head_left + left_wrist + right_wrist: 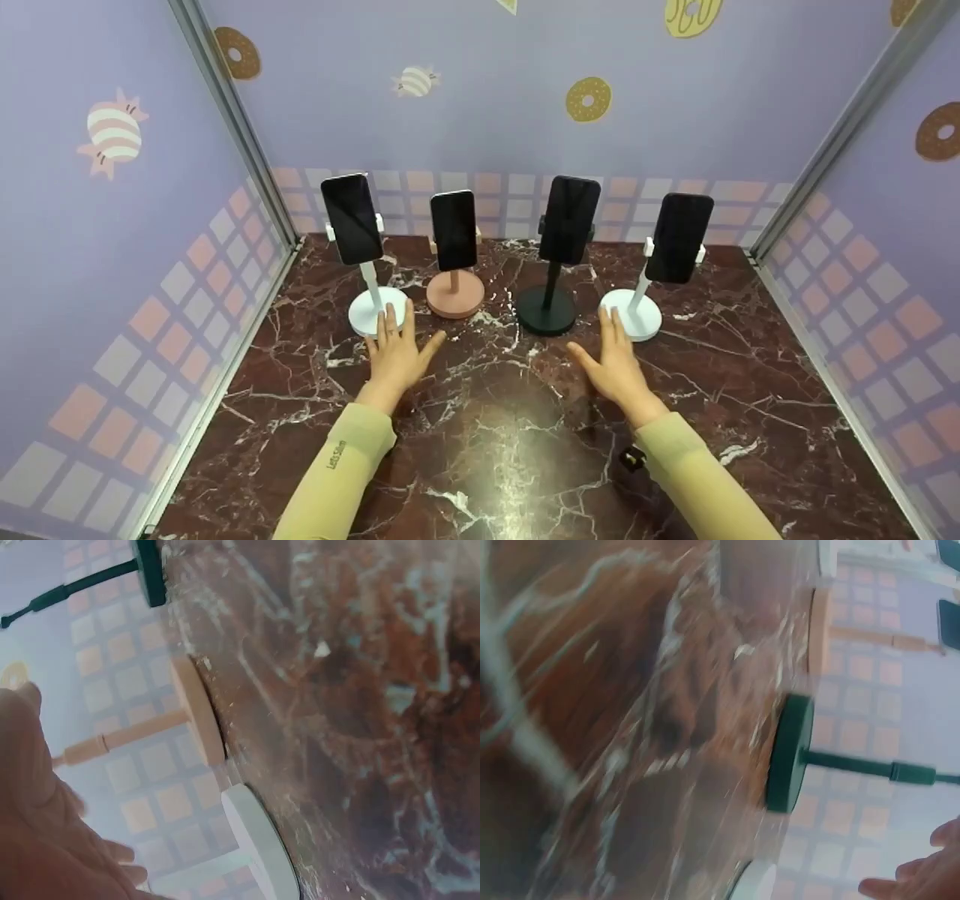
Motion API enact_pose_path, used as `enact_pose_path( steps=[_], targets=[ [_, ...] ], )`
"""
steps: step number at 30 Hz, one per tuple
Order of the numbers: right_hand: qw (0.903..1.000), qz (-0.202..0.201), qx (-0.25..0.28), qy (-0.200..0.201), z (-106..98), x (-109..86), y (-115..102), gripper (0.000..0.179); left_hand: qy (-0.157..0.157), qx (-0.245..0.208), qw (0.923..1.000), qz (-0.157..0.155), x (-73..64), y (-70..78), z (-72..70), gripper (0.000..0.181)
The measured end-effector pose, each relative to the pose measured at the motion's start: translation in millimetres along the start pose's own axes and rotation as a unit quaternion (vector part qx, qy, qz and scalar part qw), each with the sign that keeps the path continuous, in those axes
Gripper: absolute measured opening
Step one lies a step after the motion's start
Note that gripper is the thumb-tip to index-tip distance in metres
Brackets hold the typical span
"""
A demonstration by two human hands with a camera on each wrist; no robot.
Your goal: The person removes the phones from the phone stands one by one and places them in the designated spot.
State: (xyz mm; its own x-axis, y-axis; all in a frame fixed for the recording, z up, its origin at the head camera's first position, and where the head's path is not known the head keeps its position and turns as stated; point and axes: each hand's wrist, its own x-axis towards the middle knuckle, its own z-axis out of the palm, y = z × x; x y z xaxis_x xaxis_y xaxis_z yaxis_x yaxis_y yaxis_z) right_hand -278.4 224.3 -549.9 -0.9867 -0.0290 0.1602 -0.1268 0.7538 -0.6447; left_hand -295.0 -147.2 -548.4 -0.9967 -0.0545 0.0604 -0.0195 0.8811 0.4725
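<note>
A: What stands on the desk (510, 420)?

B: Four phone holders in a row. Take the black stand (546, 311) as the marker: the pink stand (455, 294) is just to its left, the left white stand (367, 315) lies beyond that, and the right white stand (637, 319) is on its other side.

A: And the phones?

B: One dark-faced phone (571, 221) sits upright on the black stand, and each of the other three stands carries one too.

A: Where is the left hand (395, 356)?

B: Left of the black stand and nearer the person — fingers straight and well spread, holding nothing. Seen from the head, its fingertips overlap the left white stand's round base; whether they touch, I can't tell.

A: The right hand (619, 367)?

B: Right of the black stand, also nearer the person. Its fingers are extended and empty, thumb out to the side — the fingertips overlap the right white stand's base, contact again unclear.

A: What's behind?

B: A lilac wall (487, 112) beyond the black stand, printed with doughnuts, sweets and squares.
</note>
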Motion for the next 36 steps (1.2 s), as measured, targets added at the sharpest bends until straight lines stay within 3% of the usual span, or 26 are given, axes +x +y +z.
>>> enact_pose_path(
  steps=[4,7,10,16,20,26,32,36],
  targets=[
    [0.9954,-0.03,0.09,0.012,10.6,5.4,-18.0,0.083,0.023,-0.097,0.9947,-0.023,7.6,-3.9,-10.1,0.087],
    [0.985,-0.028,0.17,0.002,19.3,10.6,-34.4,0.074,0.064,-0.191,0.9788,-0.038,14.2,-6.2,-18.8,0.076],
    [0.9722,-0.018,0.233,-0.005,28.6,17.8,-52.4,0.066,0.121,-0.276,0.9522,-0.049,21.0,-7.5,-28.0,0.065],
    [0.9521,-0.016,0.305,-0.011,45.7,33.6,-89.6,0.054,0.214,-0.407,0.8828,-0.098,36.3,-8.7,-47.9,0.057],
    [0.9452,0.005,0.325,-0.029,56.8,45.0,-111.5,0.052,0.237,-0.447,0.8545,-0.119,46.0,-11.5,-61.2,0.057],
    [0.9459,-0.018,0.318,-0.062,73.1,60.9,-148.7,0.049,0.253,-0.481,0.8307,-0.121,59.5,-13.1,-77.2,0.056],
    [0.9422,-0.071,0.312,-0.1,89.8,74.9,-191.3,0.048,0.257,-0.493,0.823,-0.118,74.2,-11.1,-87.6,0.057],
    [0.9291,-0.055,0.337,-0.142,96.2,84.8,-217.6,0.053,0.256,-0.501,0.8179,-0.121,79.0,-7.9,-91.9,0.05]
  ],
)
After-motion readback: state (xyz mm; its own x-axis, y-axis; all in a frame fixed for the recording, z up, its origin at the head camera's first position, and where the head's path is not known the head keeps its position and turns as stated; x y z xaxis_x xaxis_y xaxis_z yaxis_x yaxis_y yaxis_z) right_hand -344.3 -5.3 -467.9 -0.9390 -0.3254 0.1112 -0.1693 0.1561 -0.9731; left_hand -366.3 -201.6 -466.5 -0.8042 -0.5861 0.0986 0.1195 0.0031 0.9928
